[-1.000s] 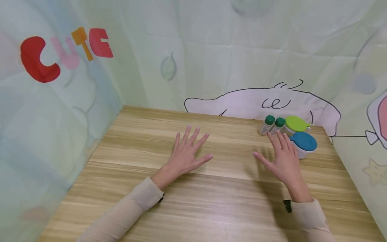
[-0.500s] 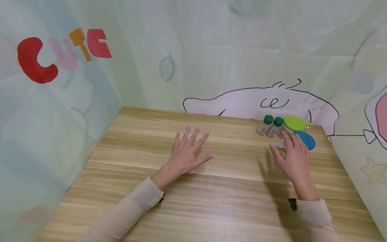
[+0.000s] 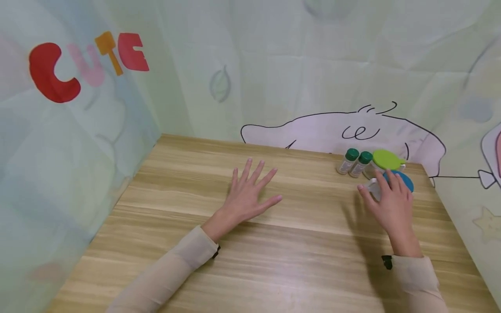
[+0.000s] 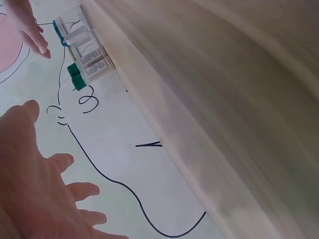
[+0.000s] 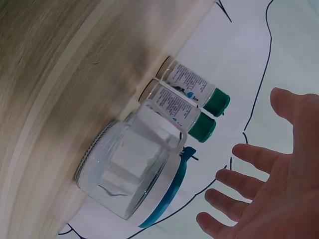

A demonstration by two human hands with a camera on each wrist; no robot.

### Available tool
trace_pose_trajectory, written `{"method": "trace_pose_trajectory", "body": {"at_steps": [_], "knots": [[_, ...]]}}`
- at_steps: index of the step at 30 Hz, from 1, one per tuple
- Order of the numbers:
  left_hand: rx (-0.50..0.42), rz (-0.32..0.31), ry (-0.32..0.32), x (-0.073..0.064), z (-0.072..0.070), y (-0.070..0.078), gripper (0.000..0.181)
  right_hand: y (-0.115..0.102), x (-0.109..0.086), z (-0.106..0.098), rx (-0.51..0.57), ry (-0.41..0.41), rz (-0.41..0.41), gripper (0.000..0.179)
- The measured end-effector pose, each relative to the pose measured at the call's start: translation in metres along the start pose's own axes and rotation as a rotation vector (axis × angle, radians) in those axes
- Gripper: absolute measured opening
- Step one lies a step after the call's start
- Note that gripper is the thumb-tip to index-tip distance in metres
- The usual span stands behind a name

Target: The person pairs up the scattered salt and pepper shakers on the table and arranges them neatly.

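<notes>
My right hand (image 3: 393, 208), fingers spread and slightly bent, hovers over a clear jar with a blue lid (image 3: 408, 182) at the table's back right. In the right wrist view a gap shows between the fingers and this clear jar (image 5: 124, 169), whose handle (image 5: 162, 122) faces the bottles. Beside it stand two small spice bottles (image 3: 348, 162) with green caps and printed labels. Behind it is another container with a lime-green lid (image 3: 386, 159), partly hidden. My left hand (image 3: 244, 198) is held palm down over the middle of the table, fingers spread, holding nothing.
The wood-grain table (image 3: 274, 261) meets printed cloth walls (image 3: 270, 78) at the back and both sides. Both bottles and both lidded containers stand close together near the back right corner.
My right hand has moved right, from in front of the bottles to over the blue-lidded jar. My left hand keeps its pose; the head view has shifted slightly.
</notes>
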State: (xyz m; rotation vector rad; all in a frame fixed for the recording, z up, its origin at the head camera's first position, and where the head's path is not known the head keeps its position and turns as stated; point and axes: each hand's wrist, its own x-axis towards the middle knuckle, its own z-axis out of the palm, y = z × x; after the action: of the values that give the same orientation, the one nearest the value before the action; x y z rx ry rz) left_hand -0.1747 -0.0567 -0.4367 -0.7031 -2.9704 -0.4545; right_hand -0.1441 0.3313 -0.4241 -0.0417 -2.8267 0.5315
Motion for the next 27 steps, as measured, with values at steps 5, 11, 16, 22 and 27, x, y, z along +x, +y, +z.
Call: {"method": "trace_pose_trajectory", "body": {"at_steps": [5, 11, 16, 22, 27], "knots": [[-0.019, 0.005, 0.009, 0.004, 0.0, 0.004, 0.082, 0.005, 0.003, 0.0, -0.008, 0.015, 0.04, 0.079], [-0.03, 0.008, 0.006, 0.003, 0.001, 0.007, 0.082, 0.008, 0.005, -0.002, 0.0, 0.021, 0.096, 0.081], [-0.025, 0.011, -0.002, 0.003, 0.003, 0.007, 0.082, 0.01, 0.007, -0.004, 0.019, 0.004, 0.129, 0.079], [-0.006, 0.017, 0.002, 0.004, 0.004, 0.008, 0.083, 0.017, 0.01, -0.005, 0.007, -0.02, 0.186, 0.078], [-0.002, 0.012, -0.015, 0.003, 0.005, 0.01, 0.084, 0.021, 0.011, -0.004, 0.012, -0.02, 0.201, 0.078]]}}
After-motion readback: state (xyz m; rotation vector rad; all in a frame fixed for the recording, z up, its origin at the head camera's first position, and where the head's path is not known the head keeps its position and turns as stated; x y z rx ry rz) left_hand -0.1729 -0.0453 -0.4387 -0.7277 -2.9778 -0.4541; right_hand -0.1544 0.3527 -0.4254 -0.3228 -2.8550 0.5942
